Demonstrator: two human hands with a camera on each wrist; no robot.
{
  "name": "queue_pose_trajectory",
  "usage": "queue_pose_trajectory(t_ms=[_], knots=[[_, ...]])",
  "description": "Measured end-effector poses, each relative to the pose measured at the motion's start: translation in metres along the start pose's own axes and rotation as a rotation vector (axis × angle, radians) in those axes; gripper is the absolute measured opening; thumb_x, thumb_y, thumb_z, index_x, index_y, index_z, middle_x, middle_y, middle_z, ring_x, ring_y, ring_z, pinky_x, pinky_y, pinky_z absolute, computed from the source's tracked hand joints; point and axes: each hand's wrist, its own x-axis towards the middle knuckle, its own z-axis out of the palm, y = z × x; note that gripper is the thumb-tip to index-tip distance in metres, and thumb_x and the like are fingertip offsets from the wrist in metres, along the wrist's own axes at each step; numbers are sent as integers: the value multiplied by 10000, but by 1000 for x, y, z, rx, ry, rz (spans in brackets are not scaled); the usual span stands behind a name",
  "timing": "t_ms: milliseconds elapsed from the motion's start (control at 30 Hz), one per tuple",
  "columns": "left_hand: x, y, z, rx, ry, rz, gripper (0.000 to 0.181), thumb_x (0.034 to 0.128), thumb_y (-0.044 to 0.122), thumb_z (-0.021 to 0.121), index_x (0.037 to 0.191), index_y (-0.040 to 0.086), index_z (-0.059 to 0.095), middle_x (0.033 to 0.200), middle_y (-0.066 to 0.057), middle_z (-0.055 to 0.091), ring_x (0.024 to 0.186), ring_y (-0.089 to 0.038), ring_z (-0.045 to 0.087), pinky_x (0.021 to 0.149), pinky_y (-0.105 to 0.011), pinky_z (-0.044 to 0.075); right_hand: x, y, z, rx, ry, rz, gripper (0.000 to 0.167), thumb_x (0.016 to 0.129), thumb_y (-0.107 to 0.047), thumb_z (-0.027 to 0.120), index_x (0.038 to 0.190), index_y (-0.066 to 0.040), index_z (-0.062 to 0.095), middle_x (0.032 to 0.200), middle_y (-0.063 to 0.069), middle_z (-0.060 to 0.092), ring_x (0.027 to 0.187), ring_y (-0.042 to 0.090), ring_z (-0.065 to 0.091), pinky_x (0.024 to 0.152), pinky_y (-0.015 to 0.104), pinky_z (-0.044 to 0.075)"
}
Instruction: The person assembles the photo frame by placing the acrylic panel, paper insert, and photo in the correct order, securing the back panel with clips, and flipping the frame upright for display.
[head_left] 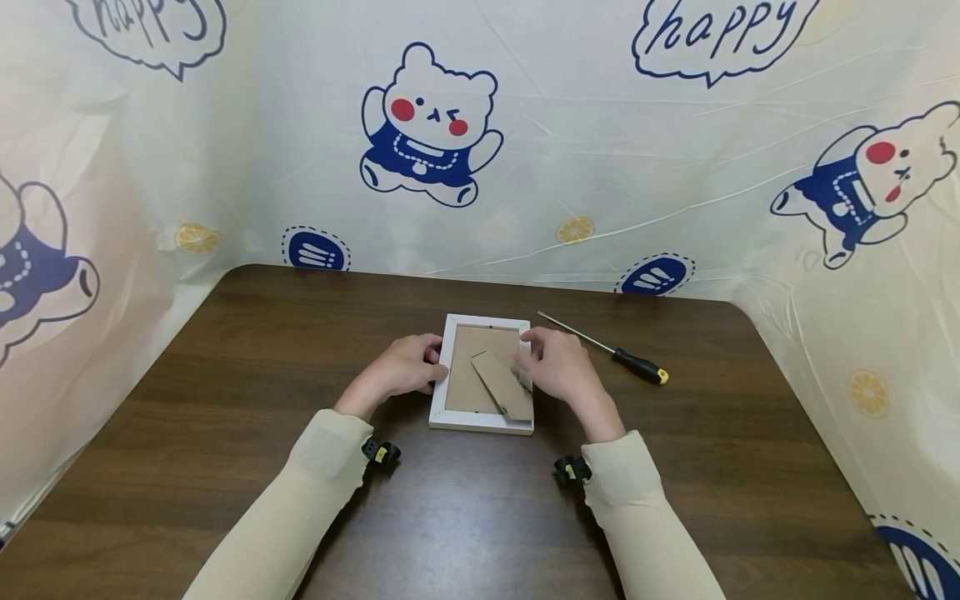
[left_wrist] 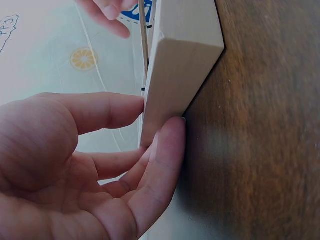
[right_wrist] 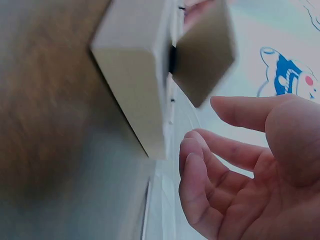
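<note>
A white picture frame (head_left: 480,422) lies back side up on the table, its brown backing board (head_left: 468,350) showing. A brown stand flap (head_left: 504,383) slants across the board, and in the right wrist view the flap (right_wrist: 205,55) sticks up from the frame (right_wrist: 135,85). My left hand (head_left: 401,367) grips the left side; in the left wrist view the thumb and fingers of the hand (left_wrist: 105,165) pinch the frame's edge (left_wrist: 175,75). My right hand (head_left: 558,362) is at the right side, and in the right wrist view the hand (right_wrist: 240,165) has loosely bent fingers with nothing between them.
A screwdriver (head_left: 641,366) with a black and yellow handle lies to the right of the frame, its shaft pointing to the back left. The brown wooden table (head_left: 480,517) meets a patterned curtain (head_left: 525,167) at its back edge.
</note>
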Motion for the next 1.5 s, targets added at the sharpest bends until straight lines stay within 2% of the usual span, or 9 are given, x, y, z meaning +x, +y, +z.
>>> queue_pose_trajectory(t_ms=[200,367,600,833,1000,1167,1300,1500], knots=[[1,1,2,-9,-2,-23,611,998,60,674,1552,-55,442,1199,-217,588,897,-272,707,790,-366,651,-3,15,-21,11,0,19,384,1042,-278,679,1367,-74,687,890,73,663,742,221,585,627,332,482],[2,3,3,-20,-15,-24,615,994,72,680,1554,-35,448,1198,-206,589,913,-268,699,805,-366,648,-7,43,-41,-16,19,32,394,1048,-281,676,1379,-67,672,950,100,679,796,254,614,681,361,517],[1,3,0,-32,-25,-8,608,984,54,672,1539,-55,449,1182,-213,589,914,-276,700,806,-384,648,-9,90,-63,-164,81,-63,367,1022,-184,682,1339,0,680,1039,174,685,913,321,634,792,491,530],[-2,1,-2,-13,-36,11,613,995,62,674,1541,-76,431,1163,-216,595,905,-279,706,802,-389,649,-10,120,-71,-232,71,-113,434,1009,-139,687,1404,27,614,1223,266,608,1112,449,602,963,622,495],[-2,0,-4,-14,-50,8,624,1002,84,687,1553,-54,429,1180,-214,604,887,-267,710,816,-379,648,-8,133,-73,-268,42,-106,450,1014,-164,681,1407,38,598,1259,285,588,1156,493,579,1005,649,469],[-2,0,-5,-10,-54,5,644,1000,98,703,1562,-44,423,1187,-208,604,873,-258,713,819,-376,647,-5,137,-73,-287,12,-90,451,1024,-191,677,1405,36,594,1273,291,584,1160,491,585,1014,656,471],[-3,-1,-5,-13,-55,10,663,995,99,711,1569,-44,412,1193,-206,604,870,-256,719,817,-379,647,-4,139,-71,-301,-10,-83,453,1030,-228,685,1394,28,598,1268,284,587,1138,475,598,991,656,487],[-4,-2,-6,-20,-58,13,667,997,95,714,1572,-46,407,1196,-214,604,880,-257,724,808,-377,647,-2,143,-69,-311,-30,-116,421,1016,-233,711,1327,38,623,1221,276,598,1087,445,618,958,643,506]])
